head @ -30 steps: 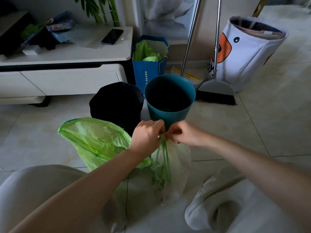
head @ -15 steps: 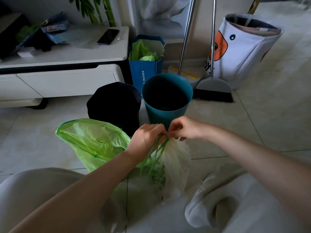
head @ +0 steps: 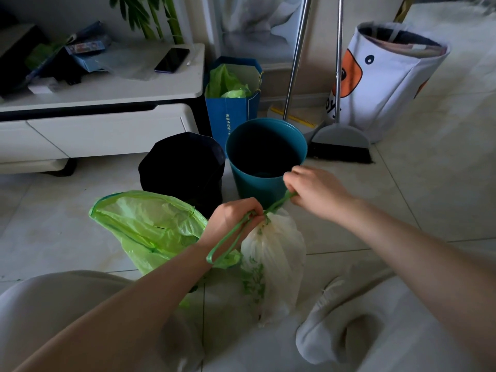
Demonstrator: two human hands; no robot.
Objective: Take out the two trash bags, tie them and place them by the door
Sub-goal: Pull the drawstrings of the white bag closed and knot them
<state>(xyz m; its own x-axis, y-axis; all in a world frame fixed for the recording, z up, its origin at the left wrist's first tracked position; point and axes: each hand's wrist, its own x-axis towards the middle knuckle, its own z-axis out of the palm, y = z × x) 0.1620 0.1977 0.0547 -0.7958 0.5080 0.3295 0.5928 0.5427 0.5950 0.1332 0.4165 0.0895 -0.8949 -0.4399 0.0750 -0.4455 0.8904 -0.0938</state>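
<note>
Left hand (head: 233, 224) pinches the white bag (head: 273, 253) neck, right hand (head: 314, 191) grips the green drawstring (head: 279, 202); pull apart evenly, cinching without tearing.

Home interior, living-room corner by the look of it. Pale tiled floor (head: 418, 200). Low white media cabinet (head: 102, 130) with drawers along the left wall; phone (head: 171, 59) and loose clutter lying on top. Green houseplant (head: 150, 17) behind it. Blue paper gift bag (head: 233, 114) stuffed with green plastic, standing on the floor beside the cabinet. Teal waste bin (head: 265, 167) and black-lined bin (head: 182, 165) side by side. Broom (head: 341, 140) and dustpan (head: 295, 119) propped against the wall. Fabric laundry basket (head: 386, 84) printed with a cartoon duck face at right. Domestic clutter throughout, nothing commercial or industrial.
</note>
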